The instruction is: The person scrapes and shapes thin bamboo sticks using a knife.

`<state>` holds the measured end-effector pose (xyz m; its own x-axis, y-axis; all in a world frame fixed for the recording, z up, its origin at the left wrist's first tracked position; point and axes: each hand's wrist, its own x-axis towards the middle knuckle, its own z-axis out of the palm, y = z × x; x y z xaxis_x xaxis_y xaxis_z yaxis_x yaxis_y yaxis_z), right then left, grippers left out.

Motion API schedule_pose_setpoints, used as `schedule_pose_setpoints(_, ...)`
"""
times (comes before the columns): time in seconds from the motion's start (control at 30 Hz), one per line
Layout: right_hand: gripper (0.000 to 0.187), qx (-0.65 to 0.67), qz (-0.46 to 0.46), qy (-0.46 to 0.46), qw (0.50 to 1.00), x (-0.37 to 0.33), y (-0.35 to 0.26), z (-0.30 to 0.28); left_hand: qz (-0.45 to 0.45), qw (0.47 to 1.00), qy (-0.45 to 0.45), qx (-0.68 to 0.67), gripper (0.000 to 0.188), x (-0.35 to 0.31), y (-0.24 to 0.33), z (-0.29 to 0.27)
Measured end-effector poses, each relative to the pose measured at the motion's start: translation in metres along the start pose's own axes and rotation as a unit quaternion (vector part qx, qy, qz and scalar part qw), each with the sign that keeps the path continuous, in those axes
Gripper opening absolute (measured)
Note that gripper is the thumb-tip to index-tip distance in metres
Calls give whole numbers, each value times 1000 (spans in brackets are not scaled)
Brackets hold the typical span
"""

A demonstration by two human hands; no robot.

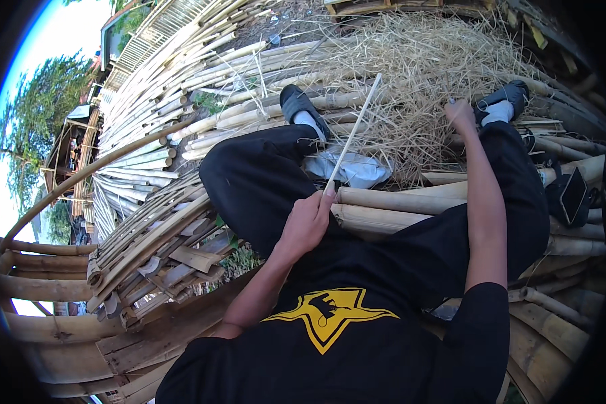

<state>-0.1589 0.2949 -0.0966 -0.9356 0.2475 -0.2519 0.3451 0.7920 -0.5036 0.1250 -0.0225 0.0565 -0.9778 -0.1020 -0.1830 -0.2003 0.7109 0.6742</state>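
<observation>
The left hand (308, 222) is clamping the lower end of a thin, pale, straight bamboo strip (355, 128), while the right hand (460, 113) is closing on dry, stringy straw-coloured shavings (417, 74).

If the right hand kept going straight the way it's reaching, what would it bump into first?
The right hand reaches forward, away from the body, and already sits at the edge of the pile of dry straw-like shavings. Going straight on, it would most likely push into that pile first, though depth is hard to judge here.

A heap of bamboo poles (182, 94) carries everything — dry straw shavings (424, 74) and a crumpled white bag (357, 168) lie on it.
</observation>
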Motion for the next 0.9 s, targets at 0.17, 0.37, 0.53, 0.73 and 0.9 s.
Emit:
schedule_pose_setpoints(0.17,51,106,-130,-60,984,-52,-78,11,31,999,3,6,42,7,-11,0)
schedule_pose_setpoints(0.37,43,440,-76,-322,835,-110,-125,-10,21,1000,-7,-21,38,4,-8,4)
schedule_pose_setpoints(0.53,26,509,-94,-284,807,-110,-126,-5,-84,981,-147,-96,41,11,6,-6)
schedule_pose_setpoints(0.73,26,500,-121,-236,825,-126,-138,-15,-74,926,-141,-341,37,50,11,3)
schedule_pose_setpoints(0.9,33,466,-118,-225,848,-139,-138,-28,-61,900,-181,-392,33,69,17,10)
